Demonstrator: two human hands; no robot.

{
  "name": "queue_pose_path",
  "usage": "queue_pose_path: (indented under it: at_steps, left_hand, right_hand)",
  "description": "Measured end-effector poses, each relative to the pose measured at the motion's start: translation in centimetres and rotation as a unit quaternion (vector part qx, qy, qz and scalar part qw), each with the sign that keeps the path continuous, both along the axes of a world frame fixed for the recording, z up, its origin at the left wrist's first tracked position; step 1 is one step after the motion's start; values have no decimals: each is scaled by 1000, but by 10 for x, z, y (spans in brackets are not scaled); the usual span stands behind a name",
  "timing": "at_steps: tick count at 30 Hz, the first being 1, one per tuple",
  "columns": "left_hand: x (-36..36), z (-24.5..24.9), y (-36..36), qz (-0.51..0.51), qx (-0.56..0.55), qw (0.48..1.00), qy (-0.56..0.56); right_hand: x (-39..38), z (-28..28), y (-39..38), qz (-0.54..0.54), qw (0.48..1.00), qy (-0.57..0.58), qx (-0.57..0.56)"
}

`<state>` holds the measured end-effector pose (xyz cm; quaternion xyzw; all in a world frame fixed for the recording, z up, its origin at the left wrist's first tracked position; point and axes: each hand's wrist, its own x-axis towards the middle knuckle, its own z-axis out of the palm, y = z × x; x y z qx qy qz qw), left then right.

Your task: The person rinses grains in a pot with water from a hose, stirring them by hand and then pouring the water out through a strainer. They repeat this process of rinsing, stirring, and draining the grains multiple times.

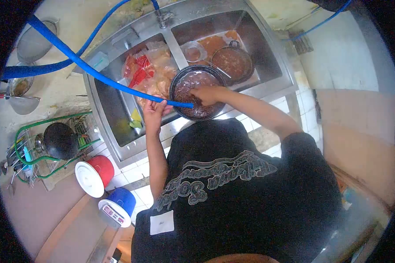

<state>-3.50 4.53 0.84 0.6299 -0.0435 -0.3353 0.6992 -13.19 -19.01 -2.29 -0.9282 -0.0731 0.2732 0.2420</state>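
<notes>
My left hand [153, 112] grips a blue hose [131, 91] near its end. The hose's open end lies over a dark round pot [173, 87] at the sink's front edge. Brownish liquid [193, 79] with small dark bits fills much of the pot. Into it reaches my right hand [205, 94], its fingers pointing down and mostly hidden by the liquid and the hand itself. Left of the pot, clear plastic bags [160, 65] and a red wrapper [141, 72] lie in the left basin.
A steel double sink [176, 41] holds another pot [232, 63] and a small bowl [193, 51] in brownish water, right basin. At left are a green dish rack [30, 124] with a black wok [60, 140], a red bucket [103, 168] and a blue bucket [122, 201].
</notes>
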Motion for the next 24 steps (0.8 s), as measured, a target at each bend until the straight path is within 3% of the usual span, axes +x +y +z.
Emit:
queue_pose_path:
  at_steps: [2, 4, 7, 8, 10, 14, 16, 17, 24]
  left_hand:
    - [-2, 4, -1, 6, -1, 1000, 1]
    - [-1, 3, -3, 12, -3, 1000, 2]
    - [1, -2, -3, 1, 4, 1000, -1]
    - [0, -1, -4, 2, 0, 1000, -1]
    - [-2, 3, -4, 1, -1, 1000, -2]
    - [-1, 5, -3, 2, -10, 1000, -15]
    - [0, 2, -3, 5, -9, 1000, -21]
    - [-1, 2, -4, 12, -9, 1000, -20]
    - [-1, 3, -4, 6, -5, 1000, -10]
  right_hand:
    - [-3, 8, -5, -7, 1000, -16, -6]
    - [0, -18, -14, -179, 981, -43, -55]
    - [13, -31, -25, -257, 966, 30, -7]
    - [20, -38, -29, -255, 966, 30, -7]
    - [32, -51, -33, -291, 943, 157, 34]
    - [28, 2, -25, -239, 931, 258, 100]
    - [26, 3, -22, -229, 871, 320, 296]
    - [23, 0, -17, -272, 860, 324, 286]
    - [21, -44, -11, -272, 860, 339, 269]
